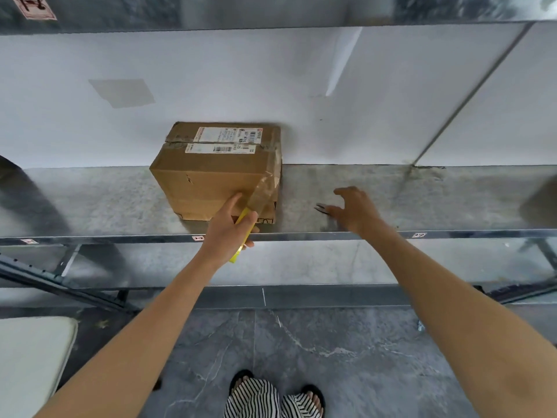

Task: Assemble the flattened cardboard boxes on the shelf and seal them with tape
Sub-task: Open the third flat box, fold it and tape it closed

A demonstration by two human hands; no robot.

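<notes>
Two bare forearms reach forward; the left hand (229,230) curls round a yellow-edged tape roll (236,254), one finger against the cardboard box (211,176). A clear tape strip (262,191) runs from the roll up the box's right front corner. The box stands closed on the metal shelf (90,200) by the wall. The right hand (357,211) is spread, holding nothing, fingertips at a small dark pointed tool (321,208)
</notes>
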